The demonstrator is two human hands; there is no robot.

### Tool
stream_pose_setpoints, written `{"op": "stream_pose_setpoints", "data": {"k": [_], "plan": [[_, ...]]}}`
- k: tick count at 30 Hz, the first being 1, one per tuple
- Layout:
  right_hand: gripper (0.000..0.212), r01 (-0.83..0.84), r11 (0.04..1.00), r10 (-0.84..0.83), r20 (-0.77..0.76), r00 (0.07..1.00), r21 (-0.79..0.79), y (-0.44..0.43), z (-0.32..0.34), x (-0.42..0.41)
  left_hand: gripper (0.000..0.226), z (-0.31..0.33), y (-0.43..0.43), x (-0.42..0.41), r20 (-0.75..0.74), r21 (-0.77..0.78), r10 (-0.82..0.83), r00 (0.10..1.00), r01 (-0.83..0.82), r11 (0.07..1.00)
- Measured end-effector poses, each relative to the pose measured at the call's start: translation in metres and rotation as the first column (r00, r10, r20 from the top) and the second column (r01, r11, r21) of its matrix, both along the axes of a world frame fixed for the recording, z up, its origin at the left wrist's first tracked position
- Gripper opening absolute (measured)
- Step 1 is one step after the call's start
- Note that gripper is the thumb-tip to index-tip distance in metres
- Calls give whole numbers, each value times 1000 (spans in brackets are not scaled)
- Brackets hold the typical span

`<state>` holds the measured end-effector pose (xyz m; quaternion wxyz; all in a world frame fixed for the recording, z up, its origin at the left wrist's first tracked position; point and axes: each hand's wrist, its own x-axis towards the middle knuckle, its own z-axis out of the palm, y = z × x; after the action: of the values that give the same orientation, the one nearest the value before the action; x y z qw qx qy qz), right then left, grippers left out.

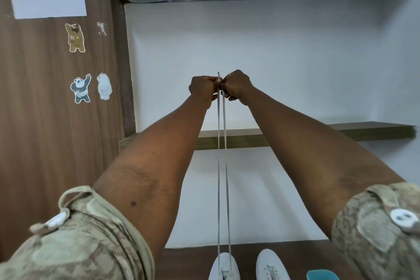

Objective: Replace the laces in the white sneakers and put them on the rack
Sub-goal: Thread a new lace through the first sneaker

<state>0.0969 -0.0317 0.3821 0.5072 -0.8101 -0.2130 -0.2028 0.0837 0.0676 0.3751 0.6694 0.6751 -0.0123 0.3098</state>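
Two hands: the left hand (202, 88) and right hand (238, 86) are raised at arm's length with knuckles touching. Fingers are curled tight, and each pinches the upper end of the lace (218, 188). One stiff tip pokes up between them.
Lace strands: flat, narrow, pale grey-white. Two taut lines run side by side straight down from the hands to the shoe below.
Laced sneaker (223, 266): white with a smooth rounded toe, standing on the counter at the bottom edge. Both strands enter its eyelets.
Other sneaker (271, 265): the same white rounded shape, just beside the first but not touching it. Small eyelet holes show along its opening.
Counter (193, 263): dark brown wood grain.
Teal container (322, 275): glossy rim, cut off by the frame, near the other sneaker.
Shelf (375, 130): thin brown board with a layered edge, fixed to a matte white wall.
Side panel (45, 120): brown wood-grain laminate carrying cartoon bear stickers (80, 88) and a white paper sheet (47, 0).
Sleeves (91, 245): camouflage cloth rolled up, held by tabs with round white buttons.
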Motion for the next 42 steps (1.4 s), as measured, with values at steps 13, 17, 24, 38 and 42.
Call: {"op": "stream_pose_setpoints", "data": {"k": [13, 17, 24, 38, 42], "plan": [[8, 233, 908, -170, -200, 965, 348, -24, -75, 25, 22, -73, 19, -3, 106, 96, 222, 969, -232, 968], [33, 515, 707, -571, -38, 820, 484, -49, -84, 29, 19, -112, 47, -12, 359, 665, 356, 863, -504, 552], [24, 228, 851, -451, 437, 778, 473, -16, -142, 30, 26, -201, 46, -10, 422, 906, 44, 905, -420, -60], [32, 21, 792, -168, -185, 968, -611, -7, -459, -14, 34, -435, 48, -13, -351, 922, 450, 821, 386, 15], [20, -39, 866, -167, -363, 917, -498, -4, -485, -18, 30, -460, 33, -21, -658, 748, 343, 670, 531, 399]]}}
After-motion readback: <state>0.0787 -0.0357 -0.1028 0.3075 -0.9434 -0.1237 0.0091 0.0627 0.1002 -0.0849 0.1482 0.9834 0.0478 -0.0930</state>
